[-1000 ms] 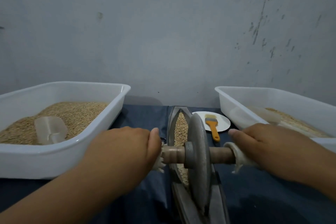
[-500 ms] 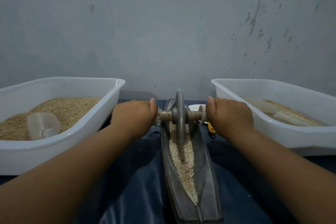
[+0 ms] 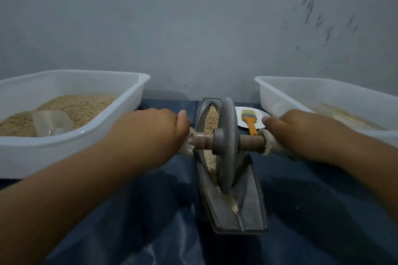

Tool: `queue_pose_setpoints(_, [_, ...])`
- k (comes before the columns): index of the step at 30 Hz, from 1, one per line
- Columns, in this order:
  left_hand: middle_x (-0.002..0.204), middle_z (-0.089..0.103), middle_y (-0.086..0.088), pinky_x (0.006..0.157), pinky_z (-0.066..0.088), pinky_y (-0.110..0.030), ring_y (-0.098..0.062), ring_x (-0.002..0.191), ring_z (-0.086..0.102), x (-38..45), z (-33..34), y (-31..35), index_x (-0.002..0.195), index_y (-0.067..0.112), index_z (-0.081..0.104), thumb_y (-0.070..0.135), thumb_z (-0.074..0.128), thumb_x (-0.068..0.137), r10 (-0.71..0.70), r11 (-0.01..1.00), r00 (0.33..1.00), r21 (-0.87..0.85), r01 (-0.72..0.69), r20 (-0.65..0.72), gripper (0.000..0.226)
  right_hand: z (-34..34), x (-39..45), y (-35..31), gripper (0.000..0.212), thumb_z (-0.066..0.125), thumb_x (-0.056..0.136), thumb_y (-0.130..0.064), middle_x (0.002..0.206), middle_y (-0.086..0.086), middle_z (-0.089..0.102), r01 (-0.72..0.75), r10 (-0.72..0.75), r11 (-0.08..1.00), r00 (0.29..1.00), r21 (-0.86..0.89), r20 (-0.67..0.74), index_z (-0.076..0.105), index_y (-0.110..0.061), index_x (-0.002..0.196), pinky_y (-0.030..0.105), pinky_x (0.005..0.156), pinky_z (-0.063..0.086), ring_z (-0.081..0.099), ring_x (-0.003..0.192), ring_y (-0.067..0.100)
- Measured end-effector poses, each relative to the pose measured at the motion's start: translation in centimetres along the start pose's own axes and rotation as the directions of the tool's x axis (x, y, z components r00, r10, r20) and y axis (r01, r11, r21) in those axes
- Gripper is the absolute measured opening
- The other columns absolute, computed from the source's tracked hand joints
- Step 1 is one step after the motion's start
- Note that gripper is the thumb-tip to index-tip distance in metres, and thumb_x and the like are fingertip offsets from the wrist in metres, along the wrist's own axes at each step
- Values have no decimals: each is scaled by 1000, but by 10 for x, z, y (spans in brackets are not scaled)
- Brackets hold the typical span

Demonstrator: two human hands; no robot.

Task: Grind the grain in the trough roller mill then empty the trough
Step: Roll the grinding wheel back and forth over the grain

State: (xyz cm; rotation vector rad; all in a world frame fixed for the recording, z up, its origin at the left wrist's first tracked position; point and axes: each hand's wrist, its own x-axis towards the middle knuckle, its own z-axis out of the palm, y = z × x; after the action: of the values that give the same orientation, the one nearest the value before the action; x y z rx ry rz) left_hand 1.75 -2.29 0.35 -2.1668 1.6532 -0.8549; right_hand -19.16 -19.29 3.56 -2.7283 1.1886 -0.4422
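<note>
We see a white tub (image 3: 71, 146) on our left, part filled with whole grain (image 3: 86, 105), a clear plastic scoop (image 3: 52, 122) lying on the heap. On our right a second white tub (image 3: 323, 97) holds a paler, lower layer of what may be ground grain; the light there is too dim for us to be sure. Between that tub and the mill, a white plate (image 3: 258, 113) carries an orange-handled brush (image 3: 249, 121), handle toward us. Everything rests on a dark blue cloth (image 3: 150, 211) against a grey wall (image 3: 193, 28).

The trough (image 3: 249, 204) lies between the tubs, its long axis running from us straight toward the wall, narrow ends near and far. The stone wheel (image 3: 226, 146) stands upright on edge in it, about midway along, hiding part of the groove. The grain in the trough (image 3: 212, 118) shows mainly beyond and left of the wheel. The axle (image 3: 202, 141) crosses the trough left to right.

Our left hand (image 3: 150, 133) curls around the axle's cloth-wrapped left end, thumb on top. Our right hand (image 3: 301, 133) wraps the right end the same way. Both forearms reach in over the cloth, the left passing just beside the left tub.
</note>
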Motion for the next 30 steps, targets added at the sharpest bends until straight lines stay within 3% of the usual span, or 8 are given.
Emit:
queue_pose_setpoints(2, [116, 50, -12, 76, 51, -37, -28, 96, 57, 9, 9, 1, 128, 10, -18, 22, 53, 93, -30, 998, 999, 49, 32, -45, 80, 17, 18, 0, 51, 21, 99, -48, 72, 5, 56, 7, -14, 996, 996, -84, -91, 50, -16, 71, 35, 63, 40, 49, 62, 19])
queue_pose_setpoints(10, [92, 53, -10, 60, 35, -33, -29, 76, 52, 52, 22, 4, 136, 7, 35, 23, 18, 96, -276, 960, 954, 15, 279, -117, 46, 52, 56, -3, 51, 19, 101, -39, 66, 5, 52, 107, -169, 983, 851, -151, -497, 49, -17, 66, 36, 63, 35, 47, 65, 30])
queue_pose_setpoints(14, [114, 53, -12, 65, 44, -35, -28, 92, 58, 21, 16, 2, 138, 3, 1, 24, 47, 95, -104, 993, 992, 43, 107, -77, 67, 38, 35, 0, 50, 21, 100, -42, 59, -4, 47, 138, -210, 968, 901, -209, -379, 50, -21, 65, 34, 60, 29, 46, 65, 24])
queue_pose_setpoints(18, [59, 53, -9, 41, 48, -38, -23, 45, 49, -18, -9, 3, 95, 1, 48, 24, 76, 75, -92, 957, 961, -291, 13, -260, 41, 15, -10, 12, 58, 17, 95, -53, 65, -3, 55, 174, -215, 965, 952, -194, -217, 55, -22, 64, 31, 54, 31, 50, 62, 15])
queue_pose_setpoints(20, [44, 40, -2, 36, 34, -27, -15, 36, 37, -29, -20, 2, 70, 3, 40, 34, 70, 80, -205, 910, 940, -406, 80, -274, 45, 4, -27, 16, 65, 13, 89, -60, 63, -2, 57, 170, -199, 971, 965, -167, -173, 56, -21, 61, 31, 56, 38, 52, 61, 12])
queue_pose_setpoints(24, [57, 53, -19, 40, 38, -29, -33, 39, 49, -22, -5, 1, 106, -7, 43, 7, 78, 57, 79, 992, 931, -60, -107, -357, 62, 5, -18, 10, 64, 11, 86, -58, 66, -2, 56, 134, -152, 982, 980, -134, -129, 55, -18, 63, 32, 56, 35, 50, 63, 16])
queue_pose_setpoints(28, [97, 59, -15, 58, 47, -36, -32, 76, 61, 17, 24, 4, 131, 1, 17, 18, 52, 90, -50, 994, 967, 81, 72, -249, 57, 34, 26, 4, 47, 14, 101, -37, 93, 6, 58, 96, -139, 979, 959, -178, -246, 58, -20, 108, 33, 68, 31, 46, 79, 25])
queue_pose_setpoints(30, [110, 58, -11, 61, 43, -35, -30, 87, 61, 37, 29, 1, 140, 2, 18, 24, 46, 95, -117, 983, 965, 113, 147, -233, 57, 39, 48, 1, 50, 14, 102, -38, 91, 10, 62, 63, -111, 985, 942, -160, -316, 59, -18, 92, 34, 69, 34, 47, 75, 27])
